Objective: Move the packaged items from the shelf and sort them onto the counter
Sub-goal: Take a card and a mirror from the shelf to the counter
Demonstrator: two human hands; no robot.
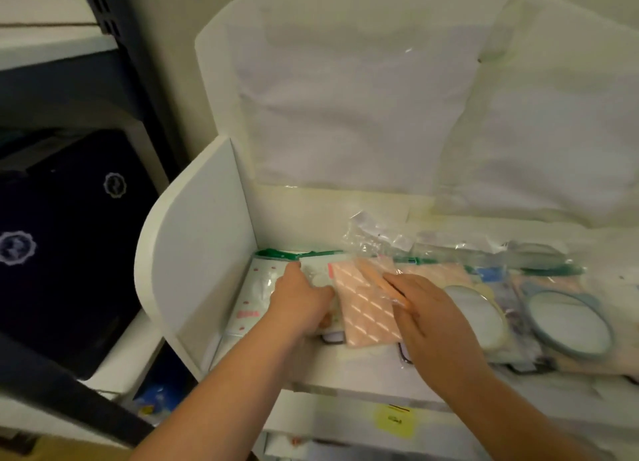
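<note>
Peach striped plastic-wrapped packet [366,305] lay between both hands, long axis near-to-far; left hand [301,301] gripped adjacent white packets [256,298], right hand [428,308] rested flat, fingers extended.

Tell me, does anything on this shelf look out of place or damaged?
Nothing looks damaged or spilled. The pink packet lies tilted across the other packets, between the left hand and the right hand. Loose clear bags sit crumpled at the back of the shelf. The blur hides finer detail.
</note>
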